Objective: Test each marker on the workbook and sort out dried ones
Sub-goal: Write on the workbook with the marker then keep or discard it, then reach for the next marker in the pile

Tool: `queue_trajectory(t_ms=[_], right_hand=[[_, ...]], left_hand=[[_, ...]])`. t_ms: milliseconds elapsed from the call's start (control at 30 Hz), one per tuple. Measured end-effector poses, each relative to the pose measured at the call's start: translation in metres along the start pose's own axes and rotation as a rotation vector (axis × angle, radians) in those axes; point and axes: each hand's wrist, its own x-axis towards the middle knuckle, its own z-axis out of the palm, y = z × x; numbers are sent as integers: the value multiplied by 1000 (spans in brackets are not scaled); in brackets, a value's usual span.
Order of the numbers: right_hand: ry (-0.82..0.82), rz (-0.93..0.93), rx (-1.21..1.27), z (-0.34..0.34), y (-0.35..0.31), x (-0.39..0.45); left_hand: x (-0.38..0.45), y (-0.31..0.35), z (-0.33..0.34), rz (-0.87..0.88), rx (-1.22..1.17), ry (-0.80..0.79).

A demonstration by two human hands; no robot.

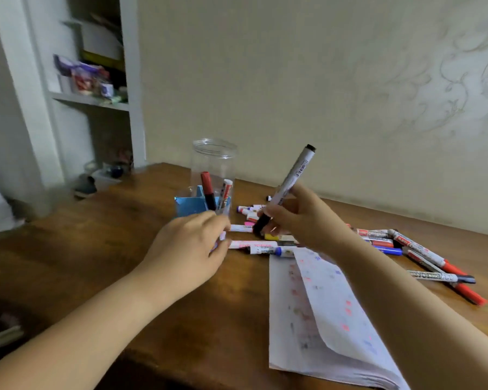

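My right hand [299, 218] grips a black-capped white marker [292, 178], tilted with its tail up and the black cap pointing down over the pile. My left hand [189, 249] rests on the desk and pinches a small pale marker [223, 235] at its fingertips. Several loose markers [254, 244] lie between my hands. The open workbook [316, 311], dotted with coloured test marks, lies under my right forearm. More markers [423, 254], red, blue and black, lie to the right of it. A clear jar [212, 167] holds a red marker [208, 190] and another one.
A blue box [189, 205] stands in front of the jar. The wooden desk [124, 249] meets the wall at the back. White shelves [93, 99] with clutter stand at the back left, and small dark items [85, 185] sit at the desk's far left corner.
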Motion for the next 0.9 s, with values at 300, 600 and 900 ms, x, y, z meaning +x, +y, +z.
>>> queue_trajectory(t_ms=[300,600,900], right_hand=[[66,-159,-308,55,-28,55],[-39,-69,-519,66,-17,65],[265,-250,-259,50,-31,68]], left_hand=[[-22,-49,-21,-149,12,7],[-17,-34,-6,-114,-44,-124],[-7,-9,4,-115,-107,-114]])
